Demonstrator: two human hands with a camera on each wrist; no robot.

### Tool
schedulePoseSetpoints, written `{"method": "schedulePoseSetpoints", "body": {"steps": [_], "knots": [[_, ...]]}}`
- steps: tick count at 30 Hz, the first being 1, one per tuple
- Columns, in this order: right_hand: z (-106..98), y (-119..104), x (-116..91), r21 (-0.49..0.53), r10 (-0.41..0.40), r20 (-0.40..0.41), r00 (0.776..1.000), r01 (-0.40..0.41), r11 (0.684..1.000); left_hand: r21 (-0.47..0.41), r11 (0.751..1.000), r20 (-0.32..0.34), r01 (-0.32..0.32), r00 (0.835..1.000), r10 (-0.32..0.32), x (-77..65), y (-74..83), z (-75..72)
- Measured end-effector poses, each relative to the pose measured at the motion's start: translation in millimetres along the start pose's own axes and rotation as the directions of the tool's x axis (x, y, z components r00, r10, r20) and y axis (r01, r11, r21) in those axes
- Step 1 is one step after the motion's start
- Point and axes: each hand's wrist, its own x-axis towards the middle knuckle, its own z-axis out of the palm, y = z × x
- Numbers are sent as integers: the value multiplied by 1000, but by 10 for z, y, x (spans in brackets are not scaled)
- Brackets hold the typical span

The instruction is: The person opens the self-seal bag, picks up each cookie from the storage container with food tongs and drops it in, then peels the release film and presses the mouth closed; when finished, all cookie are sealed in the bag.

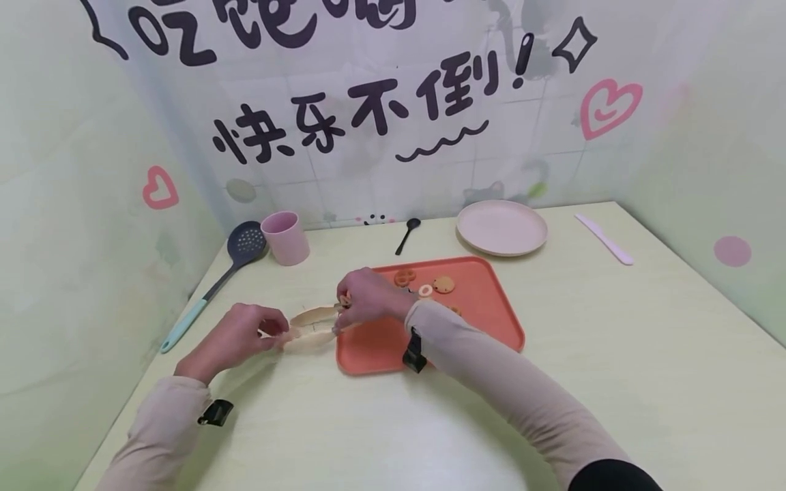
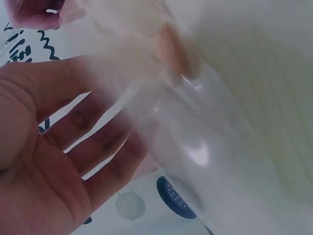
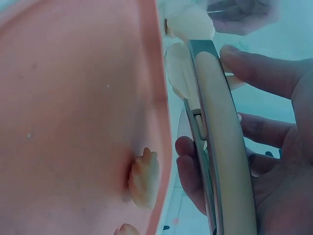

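Right of the slotted skimmer, the left hand has bent fingers at the tips of the tongs, near clear plastic film; whether it pinches either, I cannot tell. The right hand grips the tongs by the coral tray's left edge; biscuits lie on it.

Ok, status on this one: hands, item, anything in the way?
Right hand gripping tongs. Left hand pinching clear plastic near the tong tips. Snack pieces on coral tray; nothing visibly in the way.
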Motion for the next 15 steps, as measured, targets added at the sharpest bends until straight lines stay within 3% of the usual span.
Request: {"method": "schedulePoseSetpoints", "body": {"steps": [7, 15], "knots": [[-175, 41, -114, -38, -31, 19, 999, 32, 999, 8, 1000, -47, -14, 999, 15, -53, -37, 50], [-549, 368, -584, -155, 20, -43, 999, -27, 988, -11, 1000, -78, -1, 997, 0, -85, -52, 38]]}}
